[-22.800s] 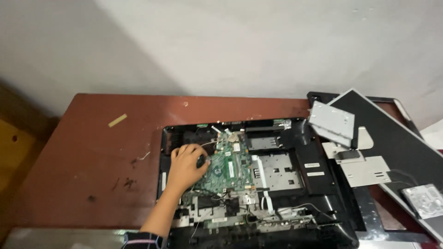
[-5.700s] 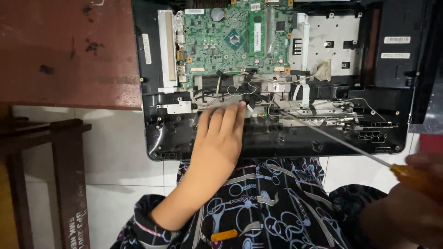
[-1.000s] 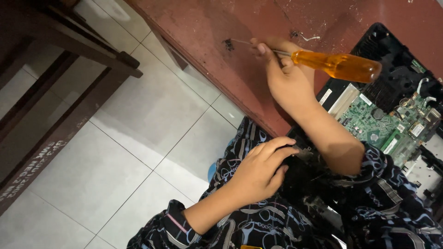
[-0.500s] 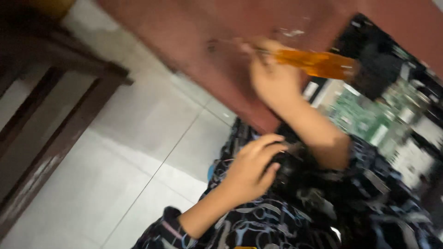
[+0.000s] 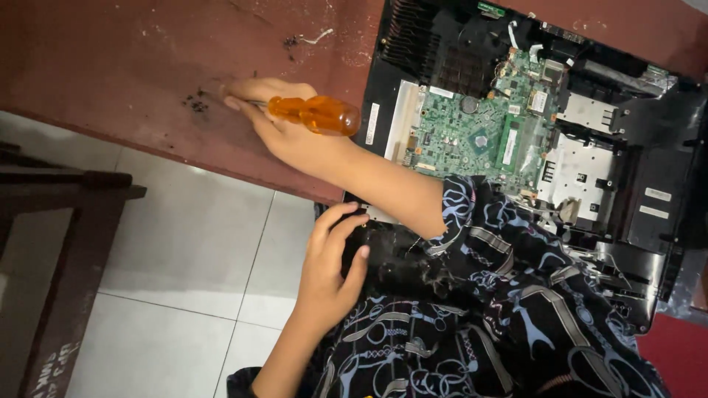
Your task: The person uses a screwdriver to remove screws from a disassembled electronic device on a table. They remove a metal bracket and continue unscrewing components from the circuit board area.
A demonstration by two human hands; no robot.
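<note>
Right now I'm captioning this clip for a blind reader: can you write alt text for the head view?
A person's right hand holds an orange-handled screwdriver over a reddish-brown table, beside an opened black computer case showing its green circuit board. The left hand grips the case's near corner above a tiled floor.

A: Which parts of the screwdriver (image 5: 313, 114) are hidden?

B: The right hand (image 5: 284, 125) covers most of its shaft; the tip cannot be made out.

A: And the opened computer chassis (image 5: 649, 221)?

B: The patterned sleeve (image 5: 501, 295) covers its near edge, and the picture's top and right edges cut it off. Whatever the left hand (image 5: 332, 265) touches is too dark to identify.
</note>
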